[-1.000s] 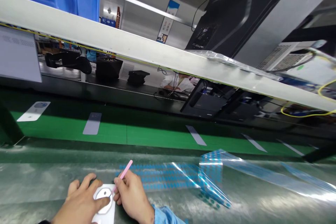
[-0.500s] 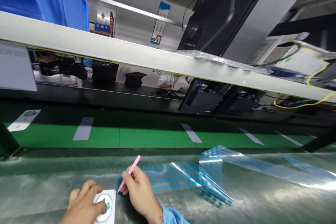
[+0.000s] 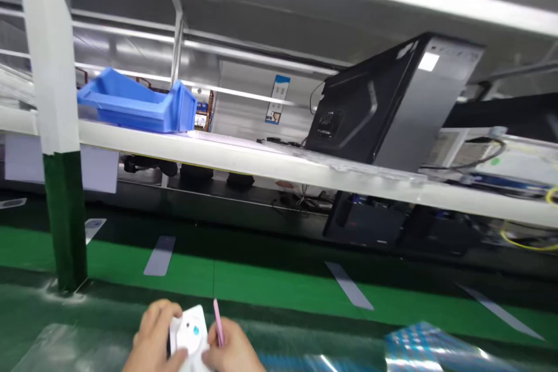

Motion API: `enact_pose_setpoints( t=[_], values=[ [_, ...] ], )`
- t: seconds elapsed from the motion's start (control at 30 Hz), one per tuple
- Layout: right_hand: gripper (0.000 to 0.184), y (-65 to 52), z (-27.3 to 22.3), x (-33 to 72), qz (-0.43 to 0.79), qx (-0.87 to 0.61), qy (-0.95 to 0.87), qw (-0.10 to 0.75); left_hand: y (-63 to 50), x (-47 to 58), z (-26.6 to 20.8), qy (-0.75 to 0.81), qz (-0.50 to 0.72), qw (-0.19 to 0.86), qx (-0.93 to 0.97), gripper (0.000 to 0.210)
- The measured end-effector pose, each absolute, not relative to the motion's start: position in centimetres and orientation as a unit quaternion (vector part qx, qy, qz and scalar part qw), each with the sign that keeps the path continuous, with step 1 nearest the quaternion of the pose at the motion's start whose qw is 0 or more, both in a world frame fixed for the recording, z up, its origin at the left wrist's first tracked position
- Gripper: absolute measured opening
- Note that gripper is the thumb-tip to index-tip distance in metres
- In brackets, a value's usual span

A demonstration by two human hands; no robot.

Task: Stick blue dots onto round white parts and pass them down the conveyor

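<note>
Both hands are low at the bottom edge of the view, over the shiny desk [image 3: 65,349]. The left hand [image 3: 152,340] holds a small white part [image 3: 190,337] from its left side. Its fingers [image 3: 162,313] curl around the edge of the part and pinch it. The white part has a little blue dot on its face. It is lifted up between the two hands, just above the desk.

The right hand [image 3: 233,349] touches the right side of the white part. Its fingers are pressed together around a thin pink stick [image 3: 217,329]. The stick stands almost straight up, right beside the white part.

Behind the white part runs a green belt [image 3: 261,290] with flat grey pieces [image 3: 160,255] lying on it, well apart from each other. To the right of the white part, a shiny clear sheet with blue dots [image 3: 427,349] lies on the desk. Above the belt is a long white shelf [image 3: 270,165]. A blue bin [image 3: 135,102] sits on the shelf, far up and left of the white part. A big black box [image 3: 375,104] stands on the shelf to the right. A white and green post [image 3: 58,145] stands left of the hands.
</note>
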State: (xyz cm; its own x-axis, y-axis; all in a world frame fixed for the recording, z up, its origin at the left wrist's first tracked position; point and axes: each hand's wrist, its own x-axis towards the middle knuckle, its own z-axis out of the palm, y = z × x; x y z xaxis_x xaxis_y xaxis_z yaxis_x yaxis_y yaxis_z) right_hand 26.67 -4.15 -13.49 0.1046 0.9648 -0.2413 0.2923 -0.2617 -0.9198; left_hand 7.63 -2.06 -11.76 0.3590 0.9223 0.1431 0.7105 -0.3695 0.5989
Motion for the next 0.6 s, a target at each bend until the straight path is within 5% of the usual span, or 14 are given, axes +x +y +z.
enact_pose_setpoints(
  t=[0.17, 0.33, 0.6],
  values=[
    [0.020, 5.4, -6.4, 26.8, 0.373, -0.694, -0.452, 0.418, 4.4, 6.0, -6.1, 0.668, 0.209, 0.086, 0.709, 0.030],
    [0.023, 6.7, -5.7, 30.0, 0.285, -0.709, -0.493, 0.416, 10.1, 6.0, -5.8, 0.700, 0.139, 0.065, 0.698, 0.026],
    [0.014, -1.3, -6.1, 34.7, 0.388, -0.681, -0.449, 0.430, 14.1, 6.7, -7.5, 0.635, 0.069, 0.078, 0.765, 0.042]
  ],
)
